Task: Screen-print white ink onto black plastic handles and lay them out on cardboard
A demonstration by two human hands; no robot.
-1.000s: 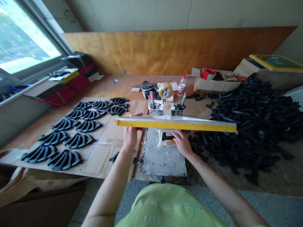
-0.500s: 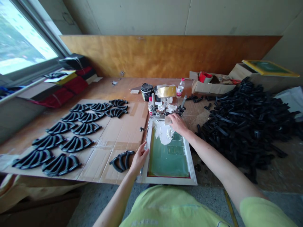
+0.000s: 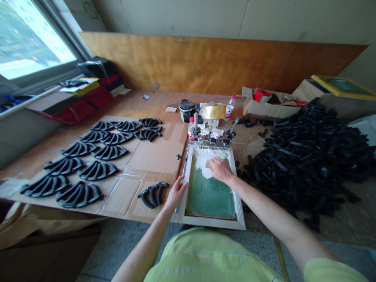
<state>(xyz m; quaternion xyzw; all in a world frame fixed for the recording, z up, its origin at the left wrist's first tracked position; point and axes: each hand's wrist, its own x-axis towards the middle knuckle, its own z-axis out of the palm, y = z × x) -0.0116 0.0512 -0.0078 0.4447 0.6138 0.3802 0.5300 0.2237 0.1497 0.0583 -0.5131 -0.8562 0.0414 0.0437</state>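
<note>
Brown worktable [image 3: 141, 107] backs onto a varnished wooden board [image 3: 217, 64] at twelve o'clock, positions being read from the middle of the screen frame [image 3: 213, 223]. Fingers of the right hand [image 3: 221, 169] are bent and drawn together, pinching a pale blade [image 3: 208, 165] at about twelve o'clock on the green mesh [image 3: 210, 201]; the full extent of that grip is hidden. Fingers of the left hand [image 3: 177, 192] are partly spread and loosely curved at the frame's nine o'clock rail, enclosing nothing visible; how firmly they press cannot be told. White paste [image 3: 202, 157] coats the mesh around the blade. In this inspector's judgement the blade is light and fairly stiff, liable to turn slippery if smeared, and best taken by its upper edge with the thumb opposed. Frame rails appear rigid and suited to holding; the mesh is judged taut but easily damaged, and should not be gripped. Beyond, a clamp assembly [image 3: 213, 141] stands at twelve o'clock against the frame's far end, a small black group of pieces [image 3: 153, 195] lies at nine, fan-shaped black groups [image 3: 79, 194] at nine to ten, and a black heap [image 3: 317, 156] at two to three.
</note>
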